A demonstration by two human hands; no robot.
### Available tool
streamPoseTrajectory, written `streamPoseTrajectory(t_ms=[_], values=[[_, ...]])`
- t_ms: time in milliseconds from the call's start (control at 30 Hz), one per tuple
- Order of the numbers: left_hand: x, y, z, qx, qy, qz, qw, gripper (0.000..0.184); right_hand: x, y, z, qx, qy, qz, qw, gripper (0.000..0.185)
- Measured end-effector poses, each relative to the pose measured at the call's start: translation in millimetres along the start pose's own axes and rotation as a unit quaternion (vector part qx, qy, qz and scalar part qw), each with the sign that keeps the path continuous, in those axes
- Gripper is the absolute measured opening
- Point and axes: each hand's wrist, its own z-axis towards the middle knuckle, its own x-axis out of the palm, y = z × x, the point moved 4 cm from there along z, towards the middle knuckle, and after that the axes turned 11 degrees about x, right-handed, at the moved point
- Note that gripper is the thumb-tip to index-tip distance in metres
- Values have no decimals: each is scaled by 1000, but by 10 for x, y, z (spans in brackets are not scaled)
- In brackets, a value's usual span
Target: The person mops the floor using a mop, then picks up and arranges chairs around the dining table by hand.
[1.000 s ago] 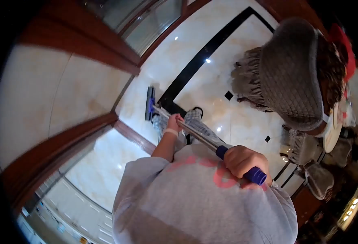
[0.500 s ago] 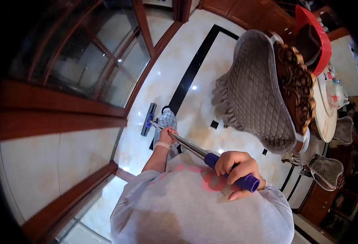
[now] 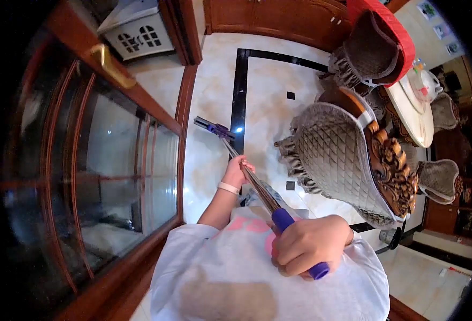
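A mop with a metal pole (image 3: 263, 193) runs slantwise in front of my body. Its flat head (image 3: 215, 128), dark with purple parts, is at the far end over the pale floor, beside the black stripe. My left hand (image 3: 238, 171), with a light band on the wrist, is wrapped round the middle of the pole. Near my chest, my right hand (image 3: 312, 244) is closed round the purple grip (image 3: 283, 218), whose end sticks out below the fingers.
A glass door (image 3: 129, 176) in a brown wooden frame stands close on my left. To the right is a chair (image 3: 335, 155) with a quilted cover and carved back. Beyond it are a round table (image 3: 412, 109) and a red-draped chair (image 3: 404, 43). Brown cabinets (image 3: 278, 24) line the back.
The view has turned, showing more of the door and a white cabinet behind it. The mop head has swung round to a different angle, nearer the black stripe. Both hands keep their hold.
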Motion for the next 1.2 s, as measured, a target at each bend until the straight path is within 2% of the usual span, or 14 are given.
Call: streamPoseTrajectory(t_ms=[33, 100, 167, 233, 267, 367, 567, 667, 800, 933, 967, 1000, 1067, 1200], values=[[183, -81, 113, -52, 17, -59, 997, 24, -137, -57, 35, -1, -11, -3, 1000, 15], [546, -111, 345, -74, 23, -45, 996, 26, -556, -52, -34, -13, -247, 10, 969, 27], [939, -68, 526, -147, 9, -44, 988, 30, -829, -110, -207, -2, -279, 1, 960, 30], [1238, -98, 658, -99, 13, 17, 995, 30, -1148, -198, -306, -13, -317, -10, 948, 43], [1413, -152, 741, -48, 19, 66, 996, 30, -1365, -234, -328, -17, -322, -22, 946, 43], [1790, -442, 1172, -75, 7, 30, 997, 29, -1930, -474, -291, -8, -266, -20, 964, 56], [2626, -1115, 1836, -75, 14, 5, 997, 13, -3232, -973, -185, 38, -202, -24, 978, 50], [2929, -1528, 2232, -36, 22, 65, 997, 14, -3830, -1258, -79, 42, -175, -5, 984, 44], [3446, -2131, 2656, -45, -80, 139, 986, 20, -4669, -1708, 206, -1, -185, 6, 983, 38], [4046, -2753, 3052, -113, -23, 204, 972, 24, -5445, -2176, 541, 62, -117, -24, 991, 38], [4112, -2867, 3286, -112, -71, 166, 977, 27, -5606, -2267, 622, 77, -101, -41, 991, 39], [4370, -2977, 3382, -115, -70, 170, 976, 27, -5799, -2354, 651, 80, -105, -43, 990, 39], [4845, -3149, 3380, -83, -38, 211, 973, 26, -6215, -2455, 602, 40, -320, -12, 946, 32], [5510, -3415, 3862, -79, -61, 213, 972, 25, -6877, -2697, 449, 61, -363, -17, 930, 30]])
